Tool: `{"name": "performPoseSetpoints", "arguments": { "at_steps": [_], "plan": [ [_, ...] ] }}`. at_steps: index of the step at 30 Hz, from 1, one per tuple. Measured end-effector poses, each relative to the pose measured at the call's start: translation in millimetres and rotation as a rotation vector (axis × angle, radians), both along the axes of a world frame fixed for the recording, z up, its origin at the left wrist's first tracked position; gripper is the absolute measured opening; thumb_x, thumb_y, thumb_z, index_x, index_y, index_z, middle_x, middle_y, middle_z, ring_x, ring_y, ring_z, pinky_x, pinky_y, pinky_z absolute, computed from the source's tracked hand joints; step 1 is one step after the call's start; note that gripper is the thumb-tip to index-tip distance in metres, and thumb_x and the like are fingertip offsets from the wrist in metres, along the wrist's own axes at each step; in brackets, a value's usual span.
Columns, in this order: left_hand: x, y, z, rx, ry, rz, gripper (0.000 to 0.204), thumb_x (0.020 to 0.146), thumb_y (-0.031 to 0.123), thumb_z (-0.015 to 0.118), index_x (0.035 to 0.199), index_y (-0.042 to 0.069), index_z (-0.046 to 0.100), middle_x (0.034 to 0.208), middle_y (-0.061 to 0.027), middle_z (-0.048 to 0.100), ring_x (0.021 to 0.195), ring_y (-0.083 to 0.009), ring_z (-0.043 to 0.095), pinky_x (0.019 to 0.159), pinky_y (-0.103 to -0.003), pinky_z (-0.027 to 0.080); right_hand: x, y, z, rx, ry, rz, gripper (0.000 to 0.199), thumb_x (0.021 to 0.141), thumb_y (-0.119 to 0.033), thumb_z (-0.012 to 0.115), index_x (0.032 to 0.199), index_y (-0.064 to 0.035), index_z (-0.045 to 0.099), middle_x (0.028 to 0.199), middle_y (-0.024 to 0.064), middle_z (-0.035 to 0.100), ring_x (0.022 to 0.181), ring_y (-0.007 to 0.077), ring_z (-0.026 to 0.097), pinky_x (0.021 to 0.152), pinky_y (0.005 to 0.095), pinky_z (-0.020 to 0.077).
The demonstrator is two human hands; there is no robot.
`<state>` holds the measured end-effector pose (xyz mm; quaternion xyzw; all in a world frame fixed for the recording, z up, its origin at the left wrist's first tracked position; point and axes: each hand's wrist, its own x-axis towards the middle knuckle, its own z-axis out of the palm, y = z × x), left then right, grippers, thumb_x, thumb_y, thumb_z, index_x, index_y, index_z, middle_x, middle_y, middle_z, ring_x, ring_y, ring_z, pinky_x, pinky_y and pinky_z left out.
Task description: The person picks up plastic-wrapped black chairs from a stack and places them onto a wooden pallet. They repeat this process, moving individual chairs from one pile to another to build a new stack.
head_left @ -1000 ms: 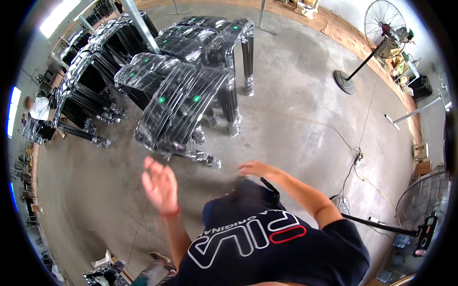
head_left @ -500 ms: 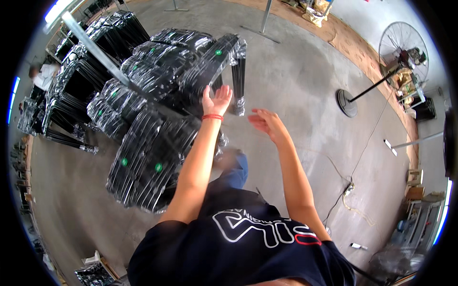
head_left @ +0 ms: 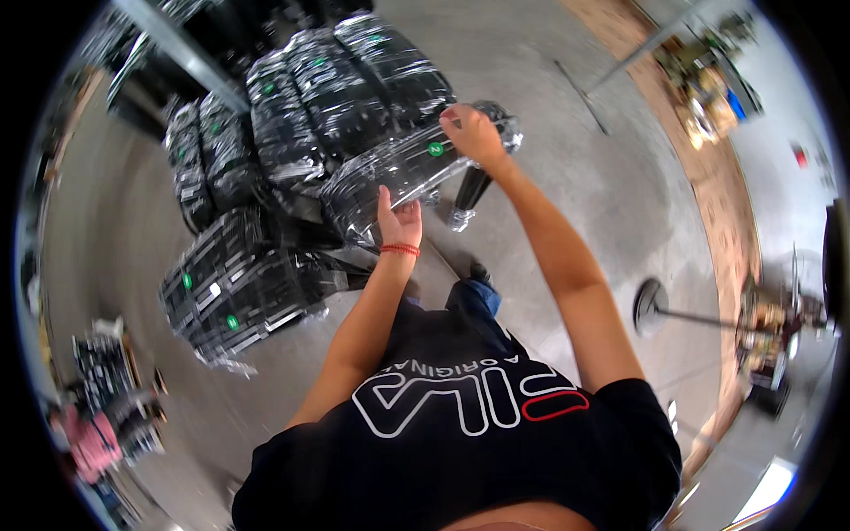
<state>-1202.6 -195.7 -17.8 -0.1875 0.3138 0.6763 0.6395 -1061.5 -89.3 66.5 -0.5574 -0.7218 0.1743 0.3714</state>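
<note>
A black chair wrapped in clear plastic (head_left: 416, 168) lies tilted in front of me, a green dot sticker on it. My left hand (head_left: 396, 219) presses flat against its near lower edge, a red band on the wrist. My right hand (head_left: 471, 133) grips its upper far edge through the plastic. Behind it stand rows of similar plastic-wrapped black chairs (head_left: 328, 97) stacked close together.
Another wrapped stack (head_left: 243, 292) lies on the concrete floor to my left. A floor fan base with pole (head_left: 660, 308) stands to the right. A metal post (head_left: 181, 49) crosses the upper left. A person in pink (head_left: 84, 438) is at the far lower left.
The view has swung toward the stacks. Both hands, raised free a second ago, have reached out and come to rest on the wrapped chair.
</note>
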Motion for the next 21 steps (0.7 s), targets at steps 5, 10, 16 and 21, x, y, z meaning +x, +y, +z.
{"name": "performPoseSetpoints", "arguments": {
  "at_steps": [5, 10, 16, 21],
  "plan": [
    [17, -3, -7, -0.009, 0.139, 0.212, 0.038, 0.070, 0.035, 0.068, 0.093, 0.010, 0.054, 0.097, -0.0031, 0.055, 0.094, -0.0180, 0.049, 0.084, -0.033, 0.039, 16, 69, -6, -0.245, -0.532, 0.670, 0.047, 0.078, -0.047, 0.047, 0.097, -0.0055, 0.056, 0.096, 0.0143, 0.057, 0.091, 0.0313, 0.054, 0.076, 0.0396, 0.0427],
    [60, -29, 4, -0.124, 0.286, 0.387, 0.060, 0.071, 0.050, 0.060, 0.111, 0.008, 0.045, 0.112, -0.0040, 0.048, 0.103, -0.0197, 0.045, 0.092, -0.035, 0.033, 16, 97, -18, -0.654, -0.682, 1.118, 0.085, 0.068, -0.066, 0.049, 0.120, 0.0001, 0.042, 0.119, 0.0198, 0.046, 0.111, 0.0309, 0.043, 0.091, 0.0376, 0.0346],
    [149, -57, 28, 0.087, 0.198, 0.396, 0.044, 0.078, 0.041, 0.056, 0.110, 0.013, 0.048, 0.108, -0.0046, 0.054, 0.102, -0.0213, 0.048, 0.090, -0.042, 0.033, 28, 49, -34, -0.856, -0.480, 1.456, 0.076, 0.064, -0.055, 0.060, 0.113, 0.0010, 0.046, 0.107, 0.0194, 0.054, 0.101, 0.0303, 0.051, 0.085, 0.0355, 0.0382],
    [167, -83, 29, 0.082, -0.094, 0.626, 0.029, 0.082, 0.019, 0.047, 0.107, 0.004, 0.049, 0.108, -0.0111, 0.054, 0.101, -0.0253, 0.049, 0.093, -0.041, 0.032, 53, 2, -24, -0.843, -0.451, 1.327, 0.062, 0.061, -0.047, 0.066, 0.100, 0.0001, 0.055, 0.094, 0.0187, 0.060, 0.088, 0.0299, 0.057, 0.077, 0.0343, 0.0422]
  ]
}}
